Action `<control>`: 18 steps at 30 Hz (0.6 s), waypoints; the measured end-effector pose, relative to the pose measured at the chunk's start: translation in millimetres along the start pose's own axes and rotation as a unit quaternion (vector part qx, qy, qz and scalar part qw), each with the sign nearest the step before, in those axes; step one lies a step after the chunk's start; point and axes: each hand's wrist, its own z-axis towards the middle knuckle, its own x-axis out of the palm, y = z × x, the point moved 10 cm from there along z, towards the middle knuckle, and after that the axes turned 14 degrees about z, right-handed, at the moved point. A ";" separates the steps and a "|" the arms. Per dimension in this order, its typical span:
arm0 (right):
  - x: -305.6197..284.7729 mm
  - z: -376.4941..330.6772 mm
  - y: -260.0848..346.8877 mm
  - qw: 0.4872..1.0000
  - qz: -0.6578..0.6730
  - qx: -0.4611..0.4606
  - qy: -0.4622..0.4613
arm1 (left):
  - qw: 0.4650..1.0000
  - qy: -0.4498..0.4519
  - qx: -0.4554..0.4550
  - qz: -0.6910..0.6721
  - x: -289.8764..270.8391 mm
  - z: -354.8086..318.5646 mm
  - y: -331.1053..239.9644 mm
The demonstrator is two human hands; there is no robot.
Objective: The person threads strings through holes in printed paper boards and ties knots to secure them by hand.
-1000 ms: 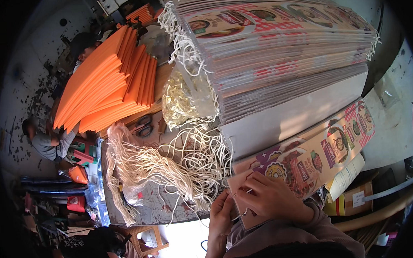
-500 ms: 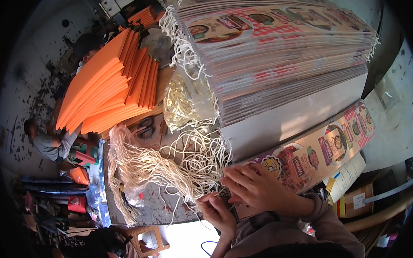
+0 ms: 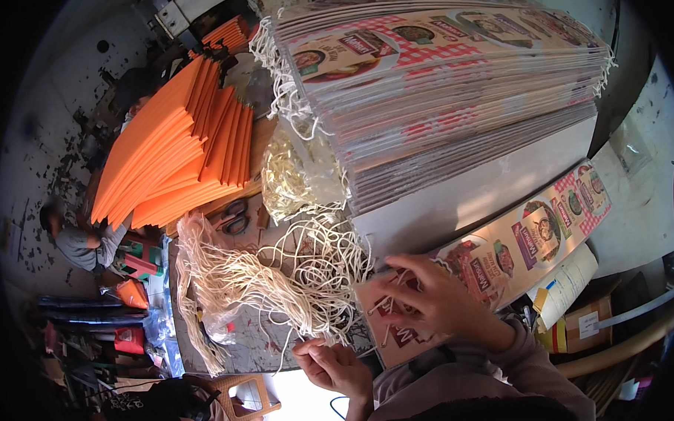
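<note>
A long printed cardboard strip [image 3: 502, 260] with food pictures lies slanting in front of me on the table. My right hand [image 3: 444, 303] is over its left end, fingers bent and spread apart, slightly blurred. A short bit of white cord [image 3: 387, 335] shows on the strip below those fingers. Off the strip's left end, at the table edge, my left hand [image 3: 333, 366] is closed with fingertips pressed together; what it pinches is hidden. Just beyond it lies a tangled heap of white cords [image 3: 316, 263], with a bundle of straight cords [image 3: 212, 252] to its left.
A tall stack of printed strips [image 3: 459, 95] with corded ends fills the far right. Beside it are a bag of gold-coloured pieces [image 3: 291, 175], scissors [image 3: 234, 218] and orange folded sheets [image 3: 164, 157]. Other people [image 3: 78, 238] sit at the left, one near a plastic stool [image 3: 247, 395].
My left hand has moved left and down, away from the strip's end. My right hand has shifted slightly right, with its fingers spreading, uncovering the strip's left end.
</note>
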 end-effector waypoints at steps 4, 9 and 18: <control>-24.1 -9.4 -6.3 0.992 0.021 0.051 -0.114 | 1.000 0.019 0.000 -0.016 2.8 4.7 -16.3; -43.5 -9.6 -24.8 0.971 -0.150 0.138 -0.122 | 0.982 -0.185 0.031 -0.013 -32.7 7.9 -43.8; -24.0 8.5 53.7 0.965 0.250 -0.035 -0.066 | 0.927 0.229 0.222 0.200 47.0 -20.1 -54.1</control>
